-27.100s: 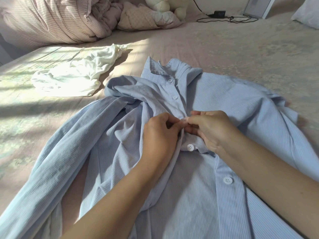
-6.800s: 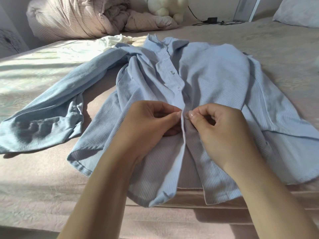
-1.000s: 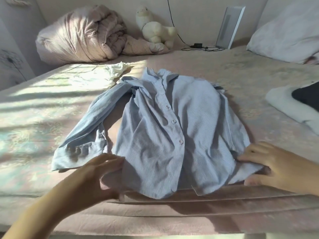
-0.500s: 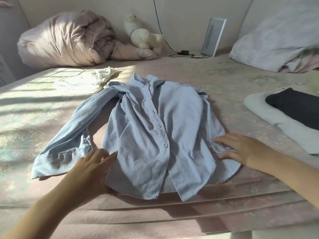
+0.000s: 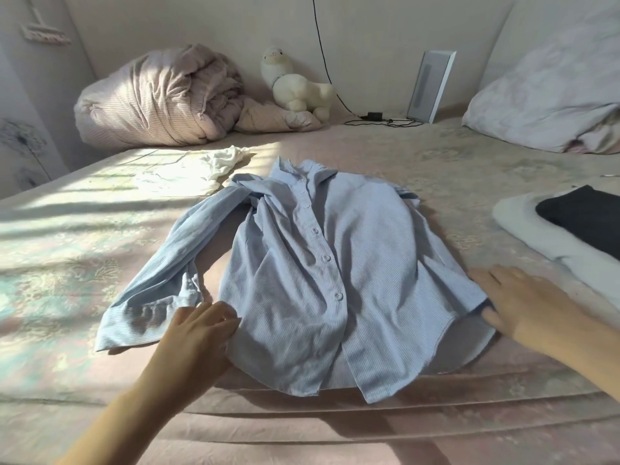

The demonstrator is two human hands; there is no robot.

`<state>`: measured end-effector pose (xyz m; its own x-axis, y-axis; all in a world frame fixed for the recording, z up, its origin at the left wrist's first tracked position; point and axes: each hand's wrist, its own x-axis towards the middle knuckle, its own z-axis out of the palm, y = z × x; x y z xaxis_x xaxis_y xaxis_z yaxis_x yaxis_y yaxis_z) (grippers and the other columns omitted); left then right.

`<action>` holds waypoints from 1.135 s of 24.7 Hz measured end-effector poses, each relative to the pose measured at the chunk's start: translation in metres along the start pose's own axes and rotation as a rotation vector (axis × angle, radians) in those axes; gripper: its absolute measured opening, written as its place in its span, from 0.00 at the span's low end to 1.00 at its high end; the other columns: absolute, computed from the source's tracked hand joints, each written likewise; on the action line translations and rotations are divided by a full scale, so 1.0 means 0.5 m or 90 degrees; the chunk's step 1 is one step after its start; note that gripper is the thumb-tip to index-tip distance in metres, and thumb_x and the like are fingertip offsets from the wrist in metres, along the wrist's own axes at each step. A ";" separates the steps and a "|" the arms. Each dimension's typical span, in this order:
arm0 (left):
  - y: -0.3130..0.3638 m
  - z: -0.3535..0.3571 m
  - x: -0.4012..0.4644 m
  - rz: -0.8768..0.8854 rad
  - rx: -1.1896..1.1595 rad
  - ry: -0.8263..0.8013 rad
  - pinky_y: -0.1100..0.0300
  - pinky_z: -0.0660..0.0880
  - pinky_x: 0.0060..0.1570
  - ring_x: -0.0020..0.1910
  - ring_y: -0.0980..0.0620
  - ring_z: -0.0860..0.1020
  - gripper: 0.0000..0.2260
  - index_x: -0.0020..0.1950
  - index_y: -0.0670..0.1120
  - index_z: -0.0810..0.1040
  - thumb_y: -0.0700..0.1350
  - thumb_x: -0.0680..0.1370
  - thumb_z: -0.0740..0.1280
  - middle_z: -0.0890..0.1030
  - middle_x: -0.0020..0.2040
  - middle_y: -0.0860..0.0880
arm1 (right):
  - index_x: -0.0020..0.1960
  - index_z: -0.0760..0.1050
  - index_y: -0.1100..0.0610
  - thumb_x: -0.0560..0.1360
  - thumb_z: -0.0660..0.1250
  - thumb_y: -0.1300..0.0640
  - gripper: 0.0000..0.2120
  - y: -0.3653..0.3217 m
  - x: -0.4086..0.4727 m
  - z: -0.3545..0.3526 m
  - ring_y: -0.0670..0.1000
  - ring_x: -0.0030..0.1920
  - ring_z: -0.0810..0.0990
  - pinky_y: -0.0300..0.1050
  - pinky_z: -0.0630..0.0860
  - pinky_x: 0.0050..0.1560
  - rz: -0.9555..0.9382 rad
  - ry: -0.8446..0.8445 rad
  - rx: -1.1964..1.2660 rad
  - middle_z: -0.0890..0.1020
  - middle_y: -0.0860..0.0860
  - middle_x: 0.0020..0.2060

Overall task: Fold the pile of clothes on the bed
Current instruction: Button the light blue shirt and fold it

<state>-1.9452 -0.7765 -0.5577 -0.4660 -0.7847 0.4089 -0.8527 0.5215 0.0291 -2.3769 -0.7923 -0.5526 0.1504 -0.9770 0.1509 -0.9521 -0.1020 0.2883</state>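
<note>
At six o'clock on the bed (image 5: 436, 156), our left hand (image 5: 198, 333) and right hand (image 5: 523, 300) lie flat with fingers spread at the shirt (image 5: 322, 263) hem, so sliding palms could bunch its loose wrinkled front.

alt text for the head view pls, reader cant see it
A buttoned light blue shirt lies face up on a bed, with the left hand and right hand flat at its lower side edges. One sleeve trails left; a white garment lies beyond, folded clothes to the right.
</note>
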 end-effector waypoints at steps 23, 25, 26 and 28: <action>0.085 0.058 0.027 -0.050 -0.053 -0.017 0.41 0.71 0.60 0.67 0.38 0.70 0.39 0.72 0.43 0.67 0.64 0.68 0.67 0.67 0.71 0.38 | 0.60 0.77 0.51 0.65 0.68 0.78 0.31 0.099 -0.030 0.118 0.62 0.55 0.78 0.33 0.62 0.62 0.043 0.159 0.354 0.81 0.57 0.57; 0.084 0.049 0.037 -0.096 -0.088 0.022 0.43 0.73 0.57 0.64 0.38 0.74 0.33 0.71 0.42 0.69 0.60 0.72 0.62 0.70 0.69 0.39 | 0.61 0.74 0.50 0.66 0.68 0.73 0.29 0.088 -0.033 0.127 0.64 0.54 0.78 0.50 0.69 0.62 -0.008 0.221 0.263 0.81 0.58 0.56; 0.077 0.045 0.041 -0.097 -0.071 0.061 0.44 0.75 0.54 0.60 0.39 0.76 0.30 0.71 0.40 0.70 0.55 0.73 0.61 0.73 0.66 0.38 | 0.62 0.75 0.52 0.67 0.65 0.67 0.25 0.073 -0.037 0.122 0.64 0.55 0.78 0.58 0.73 0.57 -0.061 0.267 0.216 0.80 0.58 0.56; 0.062 0.039 0.043 -0.070 -0.002 0.127 0.46 0.78 0.47 0.51 0.38 0.80 0.28 0.69 0.36 0.71 0.45 0.70 0.61 0.78 0.59 0.38 | 0.65 0.75 0.54 0.70 0.58 0.58 0.24 0.038 -0.045 0.106 0.59 0.58 0.76 0.58 0.73 0.55 -0.170 0.307 0.175 0.78 0.56 0.60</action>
<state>-1.9864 -0.7836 -0.5658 -0.3140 -0.7550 0.5757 -0.8950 0.4378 0.0859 -2.4126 -0.7821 -0.6006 0.4352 -0.7232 0.5362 -0.8892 -0.4386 0.1302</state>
